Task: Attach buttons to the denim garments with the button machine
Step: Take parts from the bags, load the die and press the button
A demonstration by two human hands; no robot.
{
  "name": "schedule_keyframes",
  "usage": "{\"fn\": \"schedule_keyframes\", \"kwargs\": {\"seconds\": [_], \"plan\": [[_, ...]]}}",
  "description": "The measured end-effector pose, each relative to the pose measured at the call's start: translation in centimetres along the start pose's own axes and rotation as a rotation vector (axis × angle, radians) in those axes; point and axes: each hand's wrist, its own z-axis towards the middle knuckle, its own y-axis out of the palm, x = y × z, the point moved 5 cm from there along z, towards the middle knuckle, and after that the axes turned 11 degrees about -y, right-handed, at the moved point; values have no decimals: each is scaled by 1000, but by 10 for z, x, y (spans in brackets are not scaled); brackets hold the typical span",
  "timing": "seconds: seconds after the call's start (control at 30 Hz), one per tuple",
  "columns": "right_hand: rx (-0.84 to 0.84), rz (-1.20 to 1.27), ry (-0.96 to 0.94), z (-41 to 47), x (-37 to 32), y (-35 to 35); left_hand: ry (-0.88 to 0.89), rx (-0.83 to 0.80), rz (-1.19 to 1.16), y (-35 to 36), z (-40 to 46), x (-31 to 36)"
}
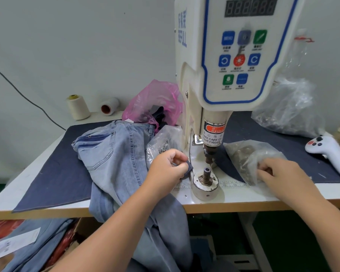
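Your left hand [168, 165] pinches a denim edge [188, 167] just beside the die [206, 173]; your right fingers [263, 169] dig into the button bag [251, 156]. No button is set yet.

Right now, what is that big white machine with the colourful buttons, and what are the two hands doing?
The picture comes from a camera worn on a person's head, looking down at their own hands. The tall white thing is a button machine: it presses metal buttons onto clothes. The pressing happens on the small round post at its foot.

The left hand pinches a small piece of dark denim right beside that post. The right hand reaches into a clear bag of metal buttons.

Light blue jeans lie on the table and hang over its front edge. Behind them are two thread spools, a pink plastic bag and more clear bags. On the right lies a white handheld controller.
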Motion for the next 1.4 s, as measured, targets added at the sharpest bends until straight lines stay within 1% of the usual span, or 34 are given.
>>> {"fn": "schedule_keyframes", "kwargs": {"seconds": [0.1, 0.2, 0.27, 0.3, 0.33, 0.37, 0.43, 0.47, 0.53, 0.63, 0.73, 0.9, 0.97, 1.07, 1.17, 1.27, 1.4], "plan": [[81, 17, -20, -2, -3, -6, 53, 62, 0, -2, -7, 6], [262, 68, -74, -7, -13, -19, 125, 78, -19, 0, -19, 17], [356, 221, -79, -13, -26, -28, 144, 38, 1, 6, -26, 23], [364, 343, -60, -16, -33, -27, 139, 11, 3, 10, -29, 25], [331, 476, -33, -20, -43, -21, 130, -23, 5, 15, -32, 27], [255, 616, 2, -25, -54, -12, 124, -66, 10, 20, -36, 28], [60, 952, 70, -37, -79, 11, 121, -183, -14, 30, -44, 30], [-12, 1116, 94, -42, -89, 21, 121, -242, -47, 35, -48, 30], [-55, 1359, 137, -47, -101, 33, 103, -307, -120, 38, -52, 29], [-56, 1558, 194, -48, -109, 40, 65, -319, -180, 34, -53, 27], [-72, 1633, 246, -48, -114, 46, 52, -289, -128, 29, -52, 26], [-67, 1607, 263, -44, -116, 50, 84, -167, 35, 26, -49, 27], [-70, 1625, 253, -42, -115, 50, 76, -139, 61, 26, -48, 28], [-70, 1645, 227, -37, -113, 49, 33, -142, 32, 26, -45, 28], [-56, 1619, 246, -33, -112, 50, -4, -139, -2, 29, -43, 28], [-34, 1628, 297, -28, -114, 52, -35, -129, -36, 31, -39, 26], [-34, 1705, 413, -23, -115, 56, -65, -97, -68, 27, -33, 20]]}}
